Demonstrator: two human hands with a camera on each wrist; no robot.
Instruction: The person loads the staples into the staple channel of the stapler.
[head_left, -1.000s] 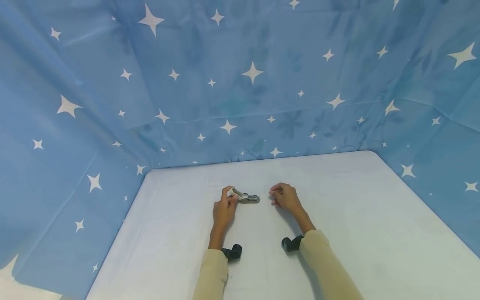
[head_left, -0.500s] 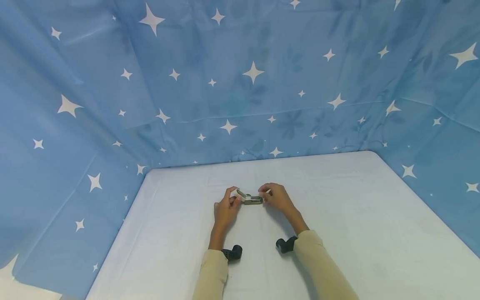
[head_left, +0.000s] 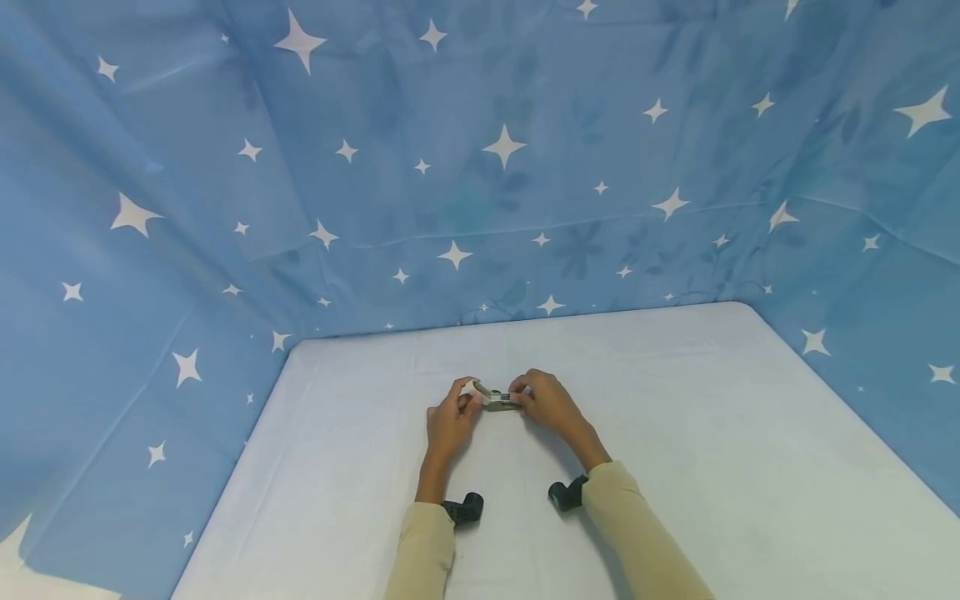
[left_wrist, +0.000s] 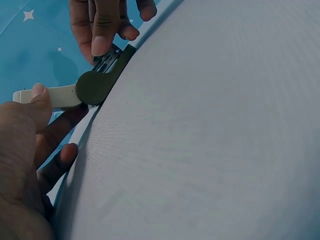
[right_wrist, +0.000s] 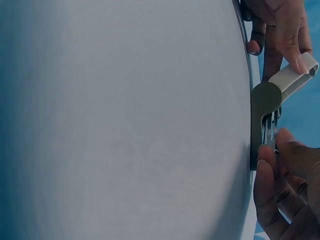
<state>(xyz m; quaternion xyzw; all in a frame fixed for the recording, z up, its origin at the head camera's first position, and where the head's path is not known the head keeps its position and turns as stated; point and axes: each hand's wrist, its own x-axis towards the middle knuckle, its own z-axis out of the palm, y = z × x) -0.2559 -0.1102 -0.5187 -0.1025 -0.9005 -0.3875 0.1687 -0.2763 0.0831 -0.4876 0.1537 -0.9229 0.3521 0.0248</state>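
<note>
A small stapler (head_left: 498, 402), its cover swung up and back, sits on the white table between both hands. It has a dark green base (right_wrist: 257, 120), a cream cover (left_wrist: 62, 96) and a bare metal staple channel (right_wrist: 270, 125). My left hand (head_left: 448, 427) grips the raised cover, thumb on one side and fingers beneath. At the other end, the thumb and fingers of my right hand (head_left: 553, 404) pinch the front of the metal channel. Those fingers hide the channel's tip, and I cannot tell whether a staple strip is between them.
White cloth covers the table (head_left: 517, 517). A blue curtain with white stars (head_left: 480, 192) stands along its back and sides. Black wrist cameras (head_left: 467, 508) are strapped at both wrists, above the tabletop.
My right hand has moved left from beside the stapler onto its metal channel. The left hand keeps its grip on the cover and has barely shifted.
</note>
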